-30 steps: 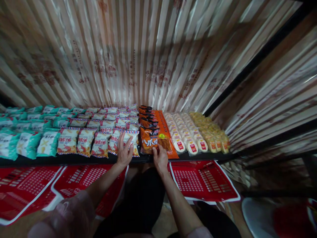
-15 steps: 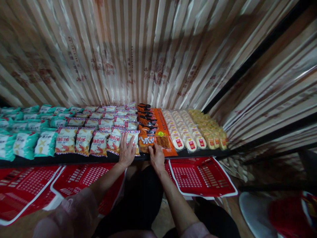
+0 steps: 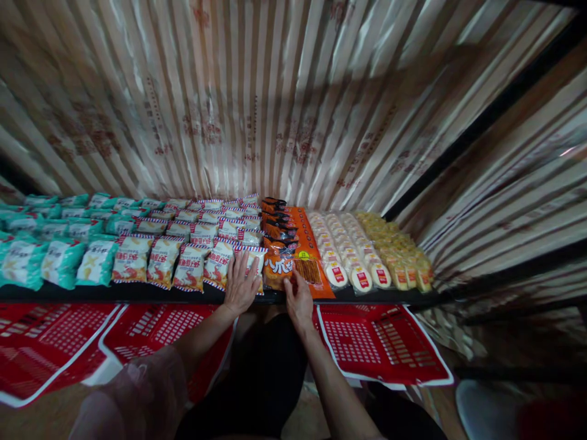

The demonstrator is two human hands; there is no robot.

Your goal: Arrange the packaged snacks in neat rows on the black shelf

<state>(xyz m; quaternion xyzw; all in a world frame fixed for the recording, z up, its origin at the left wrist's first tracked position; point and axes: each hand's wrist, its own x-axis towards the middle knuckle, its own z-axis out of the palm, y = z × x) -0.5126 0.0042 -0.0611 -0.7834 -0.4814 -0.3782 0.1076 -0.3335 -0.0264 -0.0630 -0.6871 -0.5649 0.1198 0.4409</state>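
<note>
My left hand [image 3: 242, 285] lies flat with spread fingers on a white snack bag [image 3: 253, 260] with a striped edge, at the end of the front row. Just right of it, my right hand [image 3: 300, 302] has its thumb and bent fingers closed at the lower right corner of an orange snack bag [image 3: 277, 264]. Behind that bag, several more with black tops [image 3: 279, 227] stand in a column. A flat orange packet with a clear window [image 3: 308, 271] lies beside my right fingertips. Some of the right fingers are hidden from view.
On the black shelf [image 3: 174, 294] are teal bags [image 3: 62, 263] at left, round white packs [image 3: 336, 275] and yellow packs [image 3: 398, 275] at right. Red baskets [image 3: 362, 348] sit below the front edge. A striped curtain [image 3: 275, 122] hangs behind; a dark bar [image 3: 458, 146] slants at right.
The whole scene has shifted slightly right and down as the camera turned. Both hands stay at the same bags, with hardly any movement against them.
</note>
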